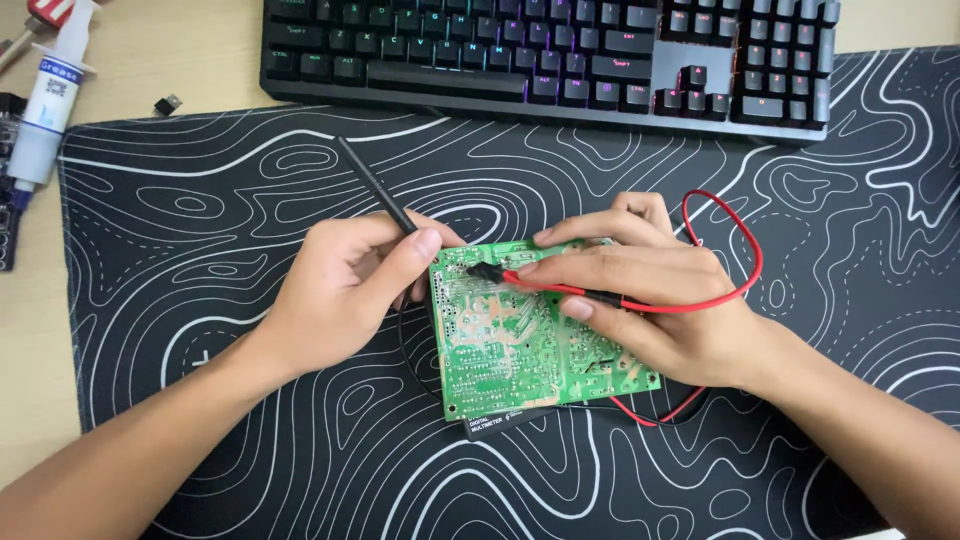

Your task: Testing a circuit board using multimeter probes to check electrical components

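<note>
From the head camera, the left hand (335, 290) is pinching a black probe (375, 187) between thumb and fingers (425, 243), its tip hidden at the upper left corner of a green circuit board (520, 340). The right hand (650, 300) is clamping a red probe (545, 282) flat on the board, its red lead (735, 235) looping behind. The board is lying on a black patterned mat (200, 250) on the bench (180, 60), below a backlit keyboard (550, 50); a grease syringe (50, 95) is lying far left.

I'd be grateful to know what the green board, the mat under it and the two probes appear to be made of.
Green circuit board: rigid laminate, glossy green coating, pale solder traces.
Desk mat: looks like soft cloth, matte black with white printed lines.
Red probe in the right hand and black probe in the left hand: probably smooth plastic.
</note>
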